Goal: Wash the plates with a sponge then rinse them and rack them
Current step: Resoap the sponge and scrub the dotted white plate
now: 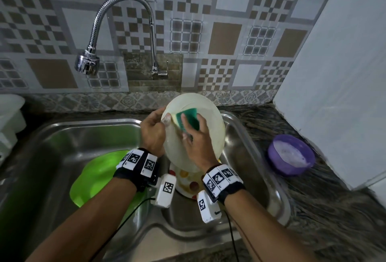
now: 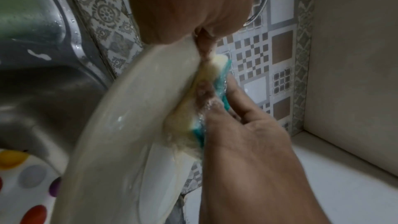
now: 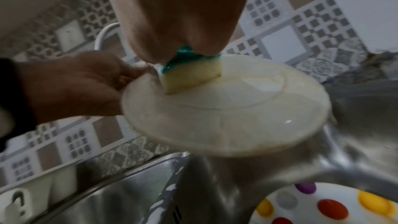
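Left hand (image 1: 153,130) grips the cream plate (image 1: 211,128) by its left rim, thumb over the edge, plate tilted up above the right sink basin (image 1: 246,151). Right hand (image 1: 197,138) holds the sponge (image 1: 188,118), green side under the fingers, yellow side pressed flat on the plate face near the left rim. Polka-dot plate (image 1: 189,184) lies in the right basin, under the held one. Green plate (image 1: 100,176) sits in the left basin. Purple bowl (image 1: 291,154) of white suds on the counter (image 1: 334,209), right of the sink. Faucet (image 1: 87,63) head hangs over the left basin; no water visible.
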A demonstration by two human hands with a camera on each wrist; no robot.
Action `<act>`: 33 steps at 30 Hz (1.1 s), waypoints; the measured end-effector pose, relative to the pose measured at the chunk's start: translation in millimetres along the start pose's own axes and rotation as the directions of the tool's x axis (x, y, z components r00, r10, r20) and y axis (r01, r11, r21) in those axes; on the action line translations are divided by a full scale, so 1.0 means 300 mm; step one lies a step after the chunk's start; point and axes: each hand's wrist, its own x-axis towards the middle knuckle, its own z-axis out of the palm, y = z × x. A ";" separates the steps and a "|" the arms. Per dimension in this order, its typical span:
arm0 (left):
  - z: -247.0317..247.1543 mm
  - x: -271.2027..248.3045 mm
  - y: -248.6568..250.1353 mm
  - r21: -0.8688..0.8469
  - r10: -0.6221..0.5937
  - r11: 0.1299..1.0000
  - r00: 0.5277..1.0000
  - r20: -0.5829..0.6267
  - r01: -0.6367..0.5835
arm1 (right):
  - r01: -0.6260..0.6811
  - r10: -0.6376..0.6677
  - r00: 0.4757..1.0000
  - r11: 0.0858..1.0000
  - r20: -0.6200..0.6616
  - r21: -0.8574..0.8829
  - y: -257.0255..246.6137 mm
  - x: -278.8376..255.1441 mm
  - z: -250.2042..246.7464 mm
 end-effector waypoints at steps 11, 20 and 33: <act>-0.080 0.084 0.170 -0.002 0.052 0.999 0.978 -0.202 -0.053 | 0.395 -0.347 0.897 0.907 0.274 -0.145 0.006 -0.064 -0.035; -0.202 0.049 0.195 -0.055 0.016 0.998 0.968 -0.249 -0.030 | 0.055 -0.054 0.998 0.973 0.012 -0.226 0.088 0.131 -0.120; -0.363 0.009 0.209 -0.035 0.124 0.986 0.844 -0.521 -0.166 | 0.160 -0.168 0.982 0.983 0.092 0.089 -0.149 -0.119 0.250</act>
